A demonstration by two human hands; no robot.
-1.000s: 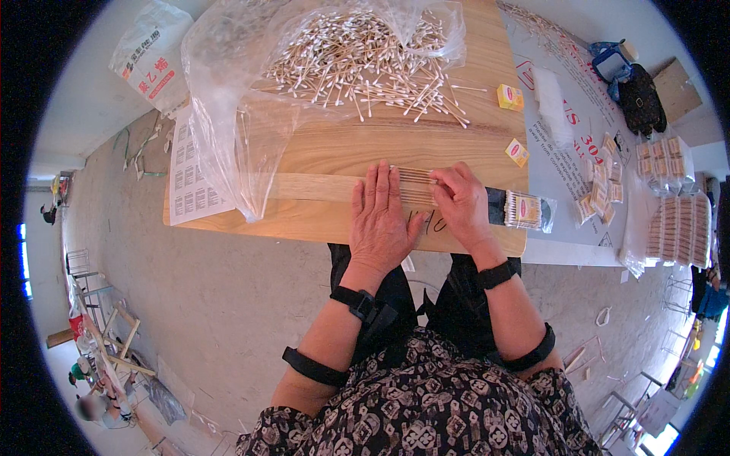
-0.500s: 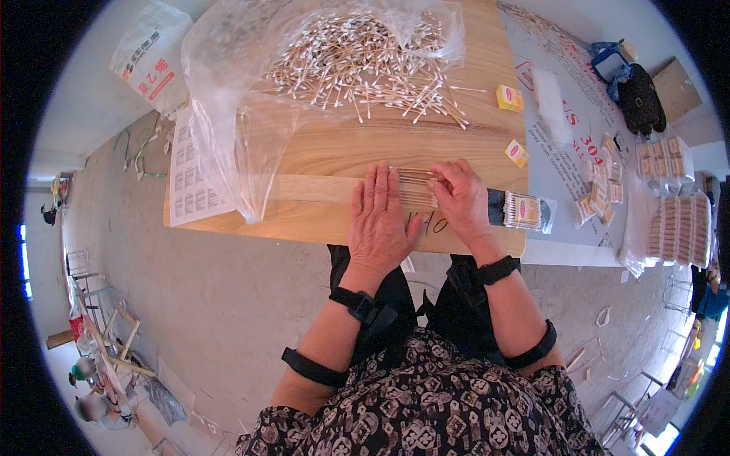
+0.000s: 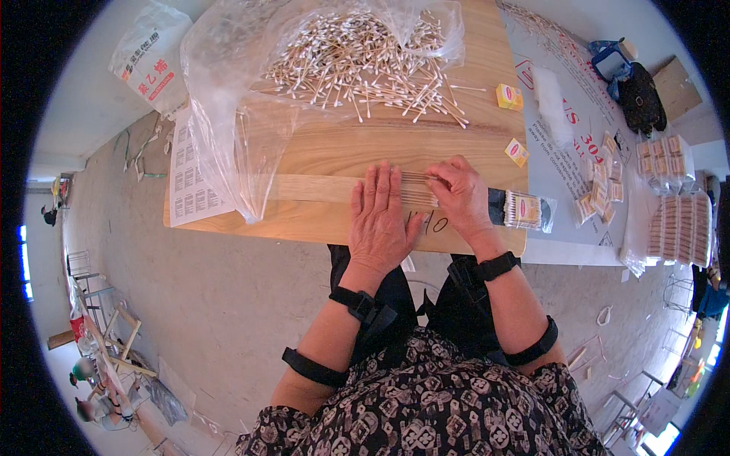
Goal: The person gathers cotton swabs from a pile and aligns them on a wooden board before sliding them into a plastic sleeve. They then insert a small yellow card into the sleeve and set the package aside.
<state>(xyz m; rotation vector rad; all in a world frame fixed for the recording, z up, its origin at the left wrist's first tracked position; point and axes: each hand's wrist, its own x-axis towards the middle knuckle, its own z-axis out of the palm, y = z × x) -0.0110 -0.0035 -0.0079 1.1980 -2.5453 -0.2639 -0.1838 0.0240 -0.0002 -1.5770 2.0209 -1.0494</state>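
My left hand (image 3: 382, 217) lies flat, fingers together, on a row of cotton swabs (image 3: 418, 190) lined up side by side on a light wooden strip (image 3: 312, 188) near the front of the wooden table (image 3: 342, 148). My right hand (image 3: 461, 199) rests on the right end of the same row, fingers bent over the sticks. A big loose heap of cotton swabs (image 3: 365, 57) lies farther back on an open clear plastic bag (image 3: 228, 99).
A filled packet of swabs (image 3: 525, 210) lies just right of my right hand. Two small yellow packets (image 3: 509, 96) sit on the table's right side. Stacks of packed swabs (image 3: 677, 220) cover a white sheet at right. A printed paper (image 3: 190, 182) hangs off the left edge.
Both hands have shifted slightly on the row of swabs, the right hand drawing the sticks closer together. Nothing else has moved.
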